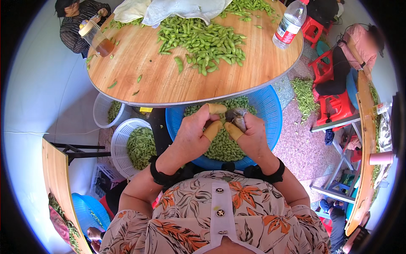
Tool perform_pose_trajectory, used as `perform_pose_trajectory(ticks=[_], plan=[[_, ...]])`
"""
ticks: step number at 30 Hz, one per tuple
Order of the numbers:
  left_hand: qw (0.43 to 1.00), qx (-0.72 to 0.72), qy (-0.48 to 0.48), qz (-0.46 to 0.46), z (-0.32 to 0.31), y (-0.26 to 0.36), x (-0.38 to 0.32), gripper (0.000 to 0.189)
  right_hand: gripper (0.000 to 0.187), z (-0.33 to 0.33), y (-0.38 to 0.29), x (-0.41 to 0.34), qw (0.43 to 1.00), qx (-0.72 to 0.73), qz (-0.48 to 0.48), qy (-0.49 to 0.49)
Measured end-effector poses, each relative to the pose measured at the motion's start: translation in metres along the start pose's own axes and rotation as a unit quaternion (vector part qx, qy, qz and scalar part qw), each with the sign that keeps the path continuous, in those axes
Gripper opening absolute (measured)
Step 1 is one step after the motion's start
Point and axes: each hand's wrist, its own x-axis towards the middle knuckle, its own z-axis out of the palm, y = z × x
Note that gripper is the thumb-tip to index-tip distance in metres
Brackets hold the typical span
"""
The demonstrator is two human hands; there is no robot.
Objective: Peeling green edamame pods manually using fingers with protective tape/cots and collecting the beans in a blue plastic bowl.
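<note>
Over a blue plastic basket (275, 117) of shelled green beans (223, 147), my two hands are close together. My left hand (195, 131) wears yellow finger covers on thumb and finger, which curl towards each other; whether a pod is between them cannot be told. My right hand (250, 131) also has a yellow finger cover, with dark and whitish wrapping at the fingers beside it; what it grips is hidden. Beyond the hands, a pile of green soybean pods (203, 44) lies on the round wooden table (152, 79), partly under a pale cloth (187, 11).
White baskets (117, 149) with pods and shells stand left. On the table are a clear water bottle (290, 25) and a jar of brown liquid (98, 39). Pods lie on the floor right, near red stools (336, 108). Other people sit at both sides and behind the table.
</note>
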Motion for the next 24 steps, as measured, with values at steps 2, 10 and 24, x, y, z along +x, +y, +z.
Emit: perform_pose_trajectory(ticks=[2,10,24], plan=[[1.0,0.002,-0.008,0.016,0.0,0.003,-0.002,0.03,0.017,0.003,0.003,0.0,1.0,-0.003,-0.016,-0.009],[0.997,0.073,-0.021,-0.011,-0.033,0.008,-0.021,0.019,0.012,0.015,0.013,0.005,0.992,-0.09,-0.068,-0.047],[0.878,0.455,0.131,-0.072,-0.088,-0.04,0.078,0.021,0.022,-0.008,0.043,-0.005,0.98,-0.153,-0.023,-0.124]])
